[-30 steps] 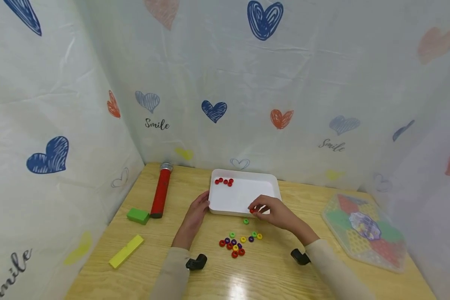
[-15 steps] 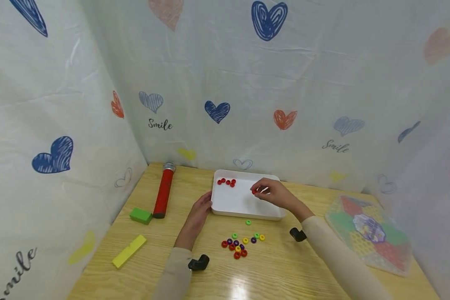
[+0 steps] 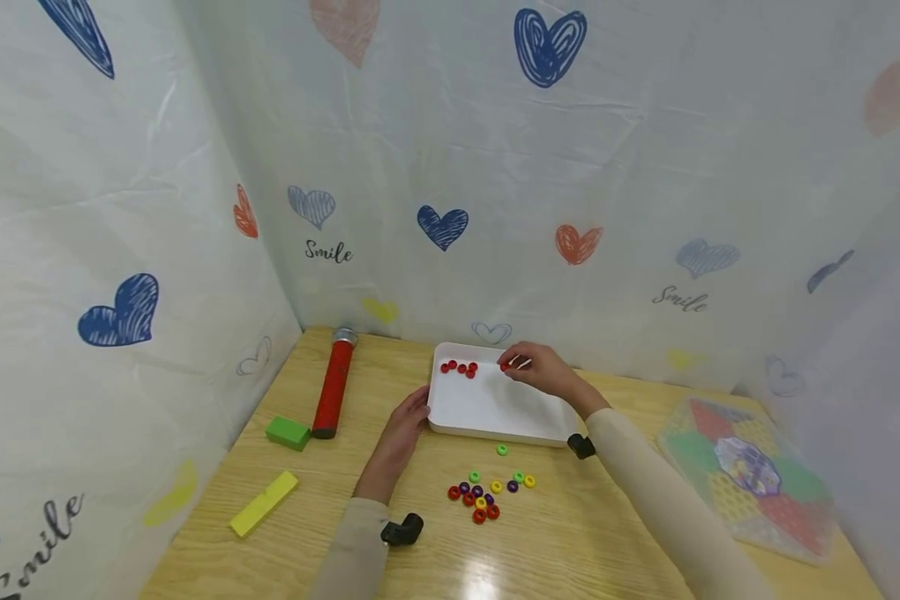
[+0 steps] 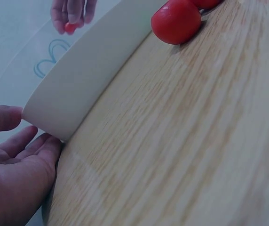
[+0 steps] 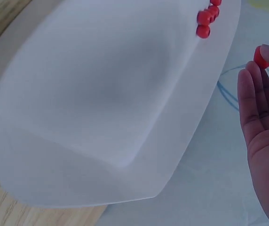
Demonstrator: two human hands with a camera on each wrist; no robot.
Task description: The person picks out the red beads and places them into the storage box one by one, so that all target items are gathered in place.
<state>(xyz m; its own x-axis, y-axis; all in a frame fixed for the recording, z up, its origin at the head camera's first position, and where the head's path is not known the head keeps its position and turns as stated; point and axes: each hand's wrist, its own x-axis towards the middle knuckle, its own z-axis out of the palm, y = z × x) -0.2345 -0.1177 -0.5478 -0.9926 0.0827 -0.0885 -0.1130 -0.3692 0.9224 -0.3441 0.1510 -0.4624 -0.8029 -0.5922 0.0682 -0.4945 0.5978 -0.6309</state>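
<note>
My right hand (image 3: 543,369) pinches a red bead (image 5: 260,57) between thumb and fingertips, over the far side of the white tray (image 3: 495,408). Inside the tray, near its far left corner, lies a small group of red beads (image 3: 461,367). At the tray's left side, my left hand (image 3: 399,433) holds the edge. Its thumb (image 4: 5,117) touches the rim while the fingers lie against the outer wall. Loose beads are scattered on the table in front of the tray, among them red beads (image 3: 479,516), a green bead (image 3: 502,450), a yellow bead (image 3: 529,482) and a purple bead (image 3: 512,486).
On the left lie a red tube (image 3: 333,387) with a silver end, a green block (image 3: 288,433) and a yellow block (image 3: 264,503). A clear case (image 3: 746,475) with coloured sections lies at the right. Heart-printed curtains (image 3: 495,167) border the table's back and sides.
The right hand has carried its red bead from the tray's front edge to over its far side. My left hand stays at the tray's left edge. The head view has shifted slightly.
</note>
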